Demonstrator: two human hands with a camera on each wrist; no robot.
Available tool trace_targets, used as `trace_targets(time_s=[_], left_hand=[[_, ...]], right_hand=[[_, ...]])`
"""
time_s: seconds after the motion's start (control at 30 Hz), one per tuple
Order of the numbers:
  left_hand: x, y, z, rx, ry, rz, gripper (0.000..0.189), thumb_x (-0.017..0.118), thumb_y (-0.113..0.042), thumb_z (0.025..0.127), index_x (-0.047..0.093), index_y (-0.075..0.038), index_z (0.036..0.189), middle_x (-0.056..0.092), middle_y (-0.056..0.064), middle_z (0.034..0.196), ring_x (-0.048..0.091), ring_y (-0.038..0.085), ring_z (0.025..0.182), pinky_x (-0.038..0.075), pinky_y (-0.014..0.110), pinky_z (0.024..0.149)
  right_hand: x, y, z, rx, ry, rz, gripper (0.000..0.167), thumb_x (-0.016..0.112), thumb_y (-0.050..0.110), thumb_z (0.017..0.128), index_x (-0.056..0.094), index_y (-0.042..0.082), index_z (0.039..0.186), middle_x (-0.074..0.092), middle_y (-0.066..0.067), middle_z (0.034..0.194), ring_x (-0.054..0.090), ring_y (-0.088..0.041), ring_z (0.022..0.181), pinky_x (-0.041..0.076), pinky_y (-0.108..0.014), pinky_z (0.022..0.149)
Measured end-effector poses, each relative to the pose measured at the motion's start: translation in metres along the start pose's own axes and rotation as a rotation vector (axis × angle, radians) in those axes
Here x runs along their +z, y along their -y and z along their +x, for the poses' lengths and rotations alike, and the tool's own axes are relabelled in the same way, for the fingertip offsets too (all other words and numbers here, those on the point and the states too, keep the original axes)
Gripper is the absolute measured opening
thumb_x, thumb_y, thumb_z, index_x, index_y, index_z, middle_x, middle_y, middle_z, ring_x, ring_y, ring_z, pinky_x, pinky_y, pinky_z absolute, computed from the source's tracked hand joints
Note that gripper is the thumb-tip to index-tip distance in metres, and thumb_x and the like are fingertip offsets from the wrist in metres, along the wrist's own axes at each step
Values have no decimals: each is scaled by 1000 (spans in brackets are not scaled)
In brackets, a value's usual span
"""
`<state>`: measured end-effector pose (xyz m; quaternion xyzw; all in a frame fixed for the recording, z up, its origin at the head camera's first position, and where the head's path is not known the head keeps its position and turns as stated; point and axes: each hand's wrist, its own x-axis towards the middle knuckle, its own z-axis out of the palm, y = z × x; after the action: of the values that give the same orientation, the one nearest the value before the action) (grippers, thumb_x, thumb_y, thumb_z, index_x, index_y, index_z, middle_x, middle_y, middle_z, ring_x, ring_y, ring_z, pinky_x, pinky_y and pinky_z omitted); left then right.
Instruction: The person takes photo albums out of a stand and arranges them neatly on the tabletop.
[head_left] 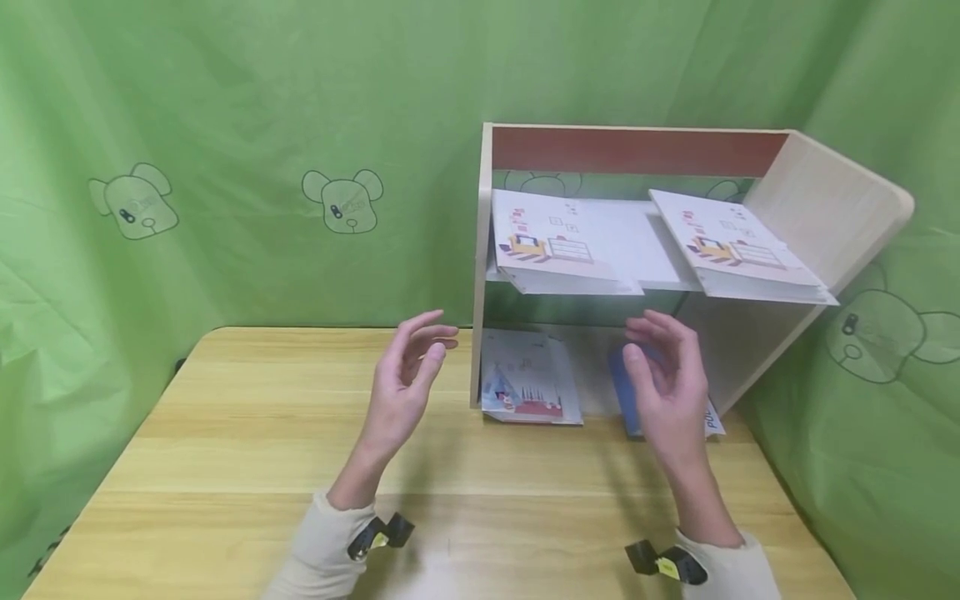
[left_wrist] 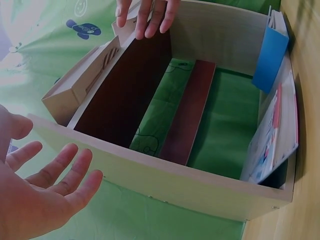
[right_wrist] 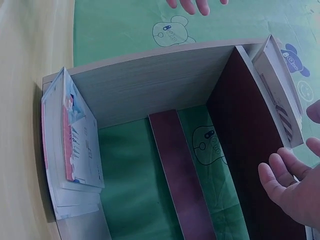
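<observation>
My left hand (head_left: 405, 387) hovers over the table just left of the shelf unit (head_left: 482, 250), its fingers loosely bent and holding nothing. The right hand (head_left: 670, 387) floats before the shelf's lower right opening, fingers relaxed with nothing in them. Behind it, partly hidden, lies a blue book or folder (head_left: 624, 392) on the bottom level. A stack of picture books (head_left: 525, 383) lies at the lower left. On the upper board rest a left stack of white books (head_left: 555, 242) and a right stack (head_left: 738, 242), both jutting past the front edge.
The shelf unit stands at the back right of the wooden table (head_left: 225, 450). A green curtain (head_left: 247, 100) with bear-head drawings hangs behind and on both sides. Each sleeve carries a black wrist camera, such as the left camera (head_left: 378, 535).
</observation>
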<state>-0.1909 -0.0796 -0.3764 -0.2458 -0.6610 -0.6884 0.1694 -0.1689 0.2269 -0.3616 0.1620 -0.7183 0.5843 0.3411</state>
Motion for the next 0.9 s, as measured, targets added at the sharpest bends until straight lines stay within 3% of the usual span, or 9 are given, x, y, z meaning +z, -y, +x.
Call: trace_targets(time_s=[0.4,0.7,0.9], left_hand=[[13,-2,8,-10,10,-47,42,57,-10,105,52,-14,146,63,23,129,63,39,116,53,41,105],[19,-4,18,-23,10,-58,43,54,-10,106,48,-8,148,60,25,130,61,46,117,53,48,104],[27,-5,22,-27,11,-77,43,55,-10,106,49,-10,148,62,22,129,62,43,117,51,58,103]], right_hand=[[0,-2,11,-7,-50,86,41,60,-8,97,54,-4,138,62,-23,125,61,-30,115,53,-24,100],[5,0,21,27,-139,219,40,66,-8,93,58,-5,132,64,-26,120,65,-28,109,55,-25,97],[1,0,22,34,-134,184,41,65,-7,95,57,-3,134,63,-28,123,64,-30,112,56,-25,97]])
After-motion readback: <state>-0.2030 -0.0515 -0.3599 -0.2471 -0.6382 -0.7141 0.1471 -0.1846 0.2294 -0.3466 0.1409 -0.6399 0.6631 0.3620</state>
